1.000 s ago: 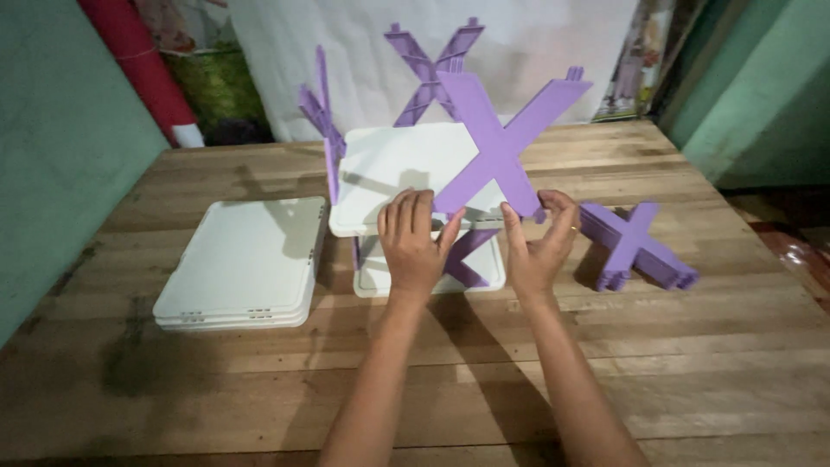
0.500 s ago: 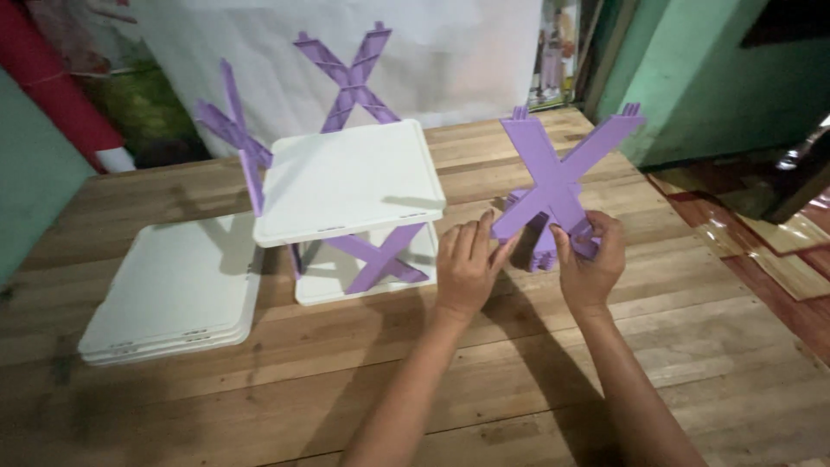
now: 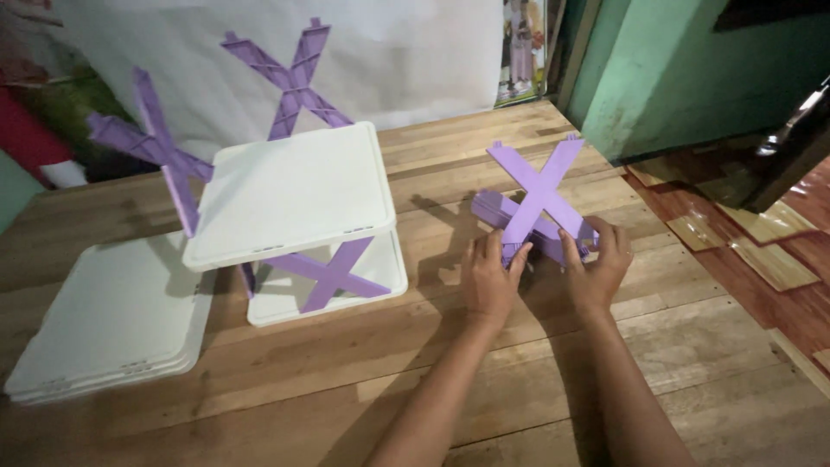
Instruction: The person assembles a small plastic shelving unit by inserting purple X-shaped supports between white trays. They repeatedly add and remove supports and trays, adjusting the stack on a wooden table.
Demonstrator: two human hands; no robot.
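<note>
Wooden table [image 3: 363, 380] under your hands: left hand [image 3: 489, 278] and right hand [image 3: 596, 268] pinch the light, rigid purple X-brace's [image 3: 538, 195] lower legs.

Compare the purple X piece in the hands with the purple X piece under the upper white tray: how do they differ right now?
The held purple X piece is free, tilted over a stack of purple pieces, gripped at its lower ends by the left hand and right hand. The fitted purple X piece stands between the upper white tray and lower white tray, touched by no hand, and partly hidden. Both are the same purple and cross-shaped.
</note>
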